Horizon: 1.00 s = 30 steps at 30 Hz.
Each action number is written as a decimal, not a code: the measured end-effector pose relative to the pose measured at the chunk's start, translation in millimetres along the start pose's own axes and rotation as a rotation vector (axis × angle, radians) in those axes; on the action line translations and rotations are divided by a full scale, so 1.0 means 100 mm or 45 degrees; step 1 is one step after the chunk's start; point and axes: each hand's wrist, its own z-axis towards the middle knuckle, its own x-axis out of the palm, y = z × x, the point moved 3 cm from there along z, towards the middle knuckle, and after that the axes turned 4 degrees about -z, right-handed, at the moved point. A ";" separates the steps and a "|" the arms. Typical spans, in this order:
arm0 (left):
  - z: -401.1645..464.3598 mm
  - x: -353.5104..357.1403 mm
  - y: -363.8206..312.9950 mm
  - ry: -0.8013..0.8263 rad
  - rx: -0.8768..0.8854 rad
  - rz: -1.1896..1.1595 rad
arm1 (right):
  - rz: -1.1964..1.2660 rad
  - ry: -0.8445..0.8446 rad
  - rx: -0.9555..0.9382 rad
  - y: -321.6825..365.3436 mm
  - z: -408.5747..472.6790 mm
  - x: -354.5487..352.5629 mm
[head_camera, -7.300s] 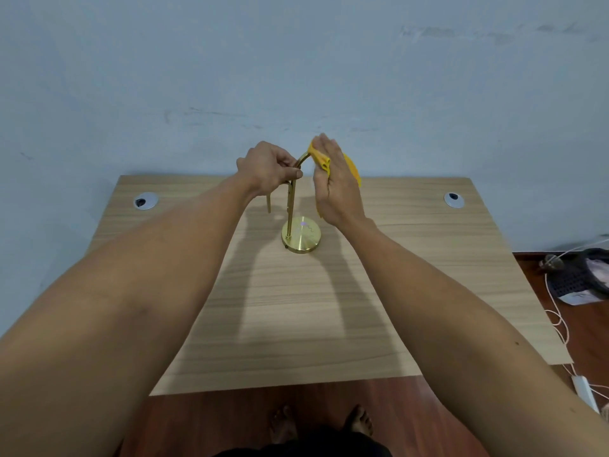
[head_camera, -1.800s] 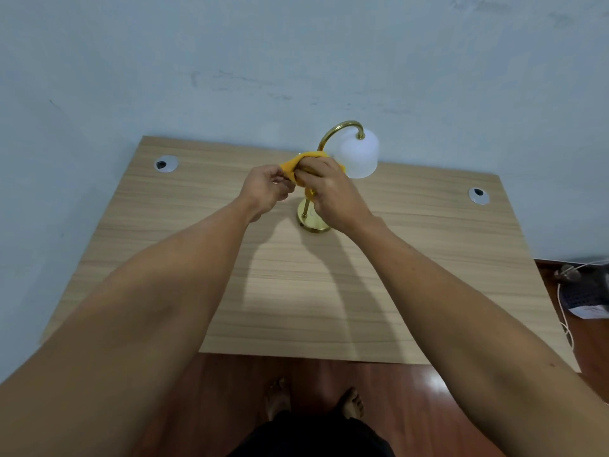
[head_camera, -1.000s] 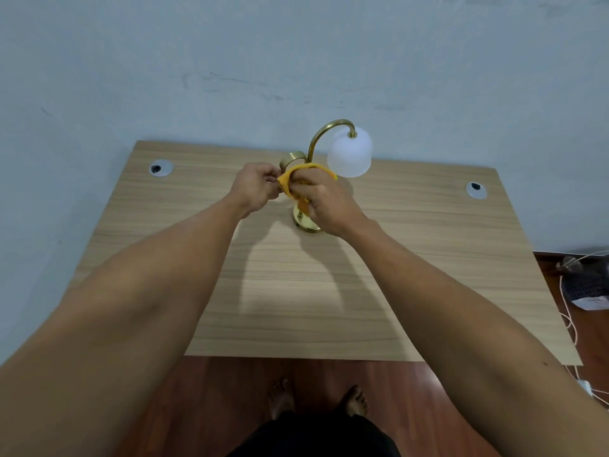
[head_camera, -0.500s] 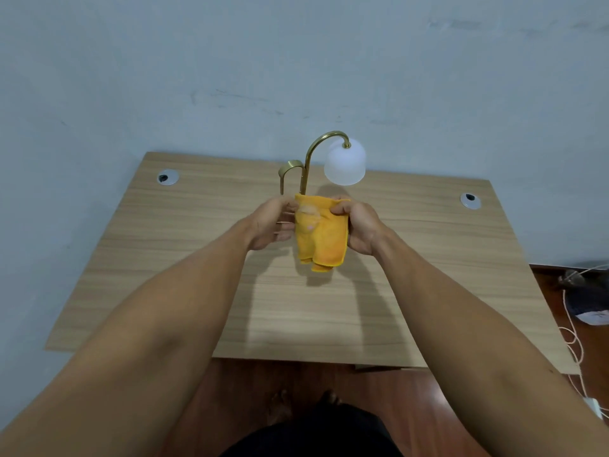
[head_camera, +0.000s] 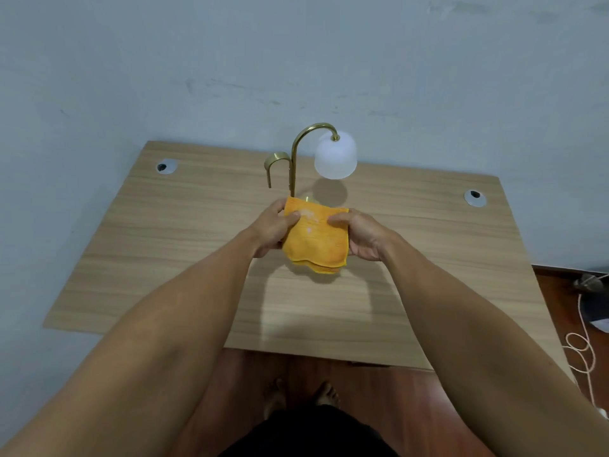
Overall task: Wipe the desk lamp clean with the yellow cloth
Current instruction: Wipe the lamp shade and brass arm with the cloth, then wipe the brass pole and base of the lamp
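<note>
The desk lamp [head_camera: 293,159] stands at the back middle of the wooden desk [head_camera: 164,252], with a curved brass stem, a small brass hook and a white frosted shade [head_camera: 335,156] hanging to the right. The yellow cloth [head_camera: 314,239] is folded and held flat in the air in front of the lamp, hiding most of its base. My left hand [head_camera: 272,230] pinches the cloth's left edge and my right hand [head_camera: 362,235] pinches its right edge. Neither hand touches the lamp.
Two round cable grommets sit in the desk, one at the back left [head_camera: 166,166] and one at the back right [head_camera: 474,197]. A blue-grey wall rises right behind the desk. White cables [head_camera: 583,344] and dark items lie on the red-brown floor at the right.
Both hands have left the lamp stem and drawn back toward me, and the cloth has been opened into a flat fold held between them. It now hangs slightly lower than half a second ago.
</note>
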 end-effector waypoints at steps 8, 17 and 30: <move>0.10 0.08 0.10 -0.173 0.061 0.083 | -0.058 -0.062 -0.019 -0.26 0.08 0.05; 0.14 -0.02 0.20 -0.306 0.114 0.320 | 0.148 -0.146 0.070 -0.42 0.33 -0.03; 0.35 0.07 0.26 -0.304 0.049 -0.047 | 0.265 -0.072 0.166 -0.35 0.57 -0.06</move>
